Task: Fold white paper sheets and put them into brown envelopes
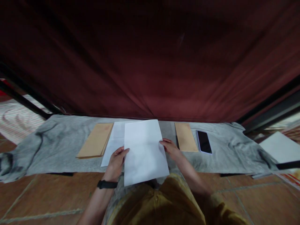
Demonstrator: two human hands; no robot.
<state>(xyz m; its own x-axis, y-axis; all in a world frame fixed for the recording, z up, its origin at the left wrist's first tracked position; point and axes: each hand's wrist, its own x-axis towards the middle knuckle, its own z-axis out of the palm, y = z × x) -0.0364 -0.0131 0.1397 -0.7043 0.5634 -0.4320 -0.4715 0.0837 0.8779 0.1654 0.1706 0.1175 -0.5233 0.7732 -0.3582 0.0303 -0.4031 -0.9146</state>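
A white sheet of paper (144, 151) is held up between both hands over the grey cloth (58, 137). My left hand (116, 162), with a black wristband, grips the sheet's left edge. On the right edge my right hand (170, 148) pinches the paper. A stack of white sheets (114, 140) lies under it to the left. Left of that lies a pile of brown envelopes (96, 140). One brown envelope (186, 137) rests to the right of my right hand.
A black phone (204, 142) lies face up right of the single envelope. A dark red curtain (150, 62) hangs behind the cloth. Another white sheet (280, 147) sits at the far right. Brown tiled floor (47, 193) lies in front.
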